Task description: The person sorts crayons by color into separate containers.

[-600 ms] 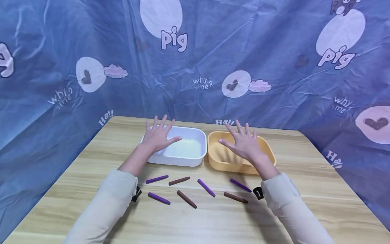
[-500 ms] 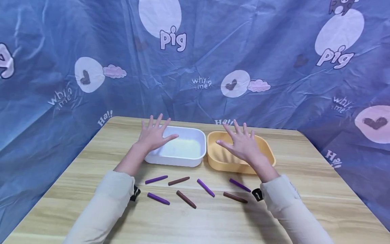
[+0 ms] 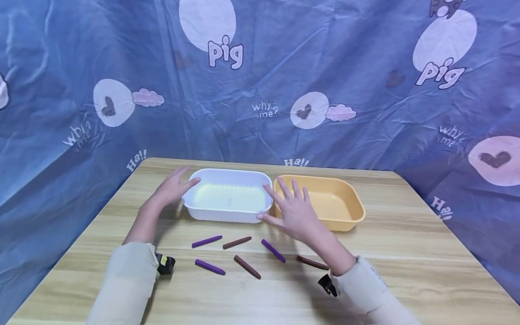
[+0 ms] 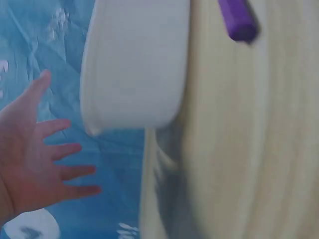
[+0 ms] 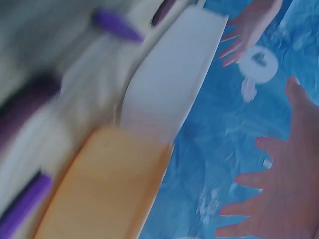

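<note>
A white rectangular tub (image 3: 227,215) stands beside a yellow-orange tub (image 3: 341,224) on the table. My left hand (image 3: 170,188), fingers spread, is at the white tub's left end; in the left wrist view a gap shows between that hand (image 4: 37,154) and the tub (image 4: 137,64). Fingers apart, my right hand (image 3: 298,216) hovers where the two tubs meet, covering part of the orange one's left side. Whether it touches either rim I cannot tell. Purple crayons (image 3: 210,266) and brown crayons (image 3: 247,267) lie scattered in front of the tubs.
The wooden table (image 3: 195,300) has a blue printed cloth (image 3: 243,135) hanging behind it and at its sides. Small black wrist devices show at the left cuff (image 3: 164,264) and the right cuff (image 3: 327,285).
My left hand has moved left and lower, from over the white tub to its left end. My right hand has shifted left toward the joint between tubs, its forearm now hiding one purple crayon.
</note>
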{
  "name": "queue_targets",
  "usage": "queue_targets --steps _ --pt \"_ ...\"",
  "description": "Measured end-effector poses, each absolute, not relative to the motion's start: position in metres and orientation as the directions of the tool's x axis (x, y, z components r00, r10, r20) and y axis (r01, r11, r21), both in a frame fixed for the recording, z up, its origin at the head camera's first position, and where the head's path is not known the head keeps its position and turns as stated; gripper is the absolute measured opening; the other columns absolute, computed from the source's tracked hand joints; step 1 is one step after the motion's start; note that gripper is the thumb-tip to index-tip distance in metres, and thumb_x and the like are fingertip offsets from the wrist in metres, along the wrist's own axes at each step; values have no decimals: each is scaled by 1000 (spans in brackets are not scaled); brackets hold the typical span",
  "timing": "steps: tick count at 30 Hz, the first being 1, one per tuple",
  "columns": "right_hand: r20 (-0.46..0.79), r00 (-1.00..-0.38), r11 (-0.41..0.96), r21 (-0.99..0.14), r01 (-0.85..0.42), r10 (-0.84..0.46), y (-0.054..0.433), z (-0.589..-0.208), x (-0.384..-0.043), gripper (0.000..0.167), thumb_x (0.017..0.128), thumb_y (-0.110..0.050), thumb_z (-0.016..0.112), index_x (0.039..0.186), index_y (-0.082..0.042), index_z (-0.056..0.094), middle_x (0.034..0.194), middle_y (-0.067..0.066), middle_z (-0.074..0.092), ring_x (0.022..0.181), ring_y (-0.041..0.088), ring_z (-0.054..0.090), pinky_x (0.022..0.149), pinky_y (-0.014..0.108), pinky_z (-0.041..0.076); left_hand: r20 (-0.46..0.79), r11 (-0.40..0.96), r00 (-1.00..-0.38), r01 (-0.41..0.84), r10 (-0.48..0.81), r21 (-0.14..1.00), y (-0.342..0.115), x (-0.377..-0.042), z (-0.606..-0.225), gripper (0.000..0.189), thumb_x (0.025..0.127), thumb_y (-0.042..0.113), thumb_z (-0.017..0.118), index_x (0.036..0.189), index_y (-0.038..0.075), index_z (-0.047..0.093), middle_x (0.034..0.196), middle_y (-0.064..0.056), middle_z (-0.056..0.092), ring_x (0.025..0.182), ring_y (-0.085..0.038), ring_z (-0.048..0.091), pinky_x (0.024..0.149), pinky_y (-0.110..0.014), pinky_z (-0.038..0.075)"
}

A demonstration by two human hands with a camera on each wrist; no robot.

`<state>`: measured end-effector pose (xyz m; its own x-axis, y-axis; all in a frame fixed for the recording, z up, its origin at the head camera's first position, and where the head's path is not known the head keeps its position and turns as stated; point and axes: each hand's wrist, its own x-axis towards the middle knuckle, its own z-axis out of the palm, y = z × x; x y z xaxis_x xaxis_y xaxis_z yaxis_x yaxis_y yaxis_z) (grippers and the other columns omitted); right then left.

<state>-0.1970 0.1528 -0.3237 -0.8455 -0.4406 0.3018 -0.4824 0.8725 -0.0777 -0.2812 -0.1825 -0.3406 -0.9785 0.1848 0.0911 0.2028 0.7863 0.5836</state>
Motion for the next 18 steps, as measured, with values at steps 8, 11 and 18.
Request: queue_targets --steps 8,11,18 --pt "265 -812 820 -114 -561 -519 115 -330 -175 76 81 -67 48 145 -29 30 148 14 21 129 47 16 102 63 15 -7 447 -963 117 268 887 -209 -280 -366 69 95 22 51 145 -2 11 143 -33 15 125 -50 24 98 -56 31" --pt "258 -799 800 -130 -586 -543 104 -335 -170 79 79 -69 48 145 -28 30 148 14 24 129 48 19 102 61 18 -66 307 -948 35 312 951 -213 -279 -371 72 95 14 51 146 1 3 144 -33 10 124 -49 26 95 -53 37" --pt "235 -764 755 -149 -639 -601 80 -345 -161 81 77 -66 54 143 -22 35 143 14 33 125 46 30 100 58 28 -79 98 -928 -46 364 994 -217 -282 -380 72 95 6 47 145 0 -4 145 -32 5 124 -48 26 94 -48 40"
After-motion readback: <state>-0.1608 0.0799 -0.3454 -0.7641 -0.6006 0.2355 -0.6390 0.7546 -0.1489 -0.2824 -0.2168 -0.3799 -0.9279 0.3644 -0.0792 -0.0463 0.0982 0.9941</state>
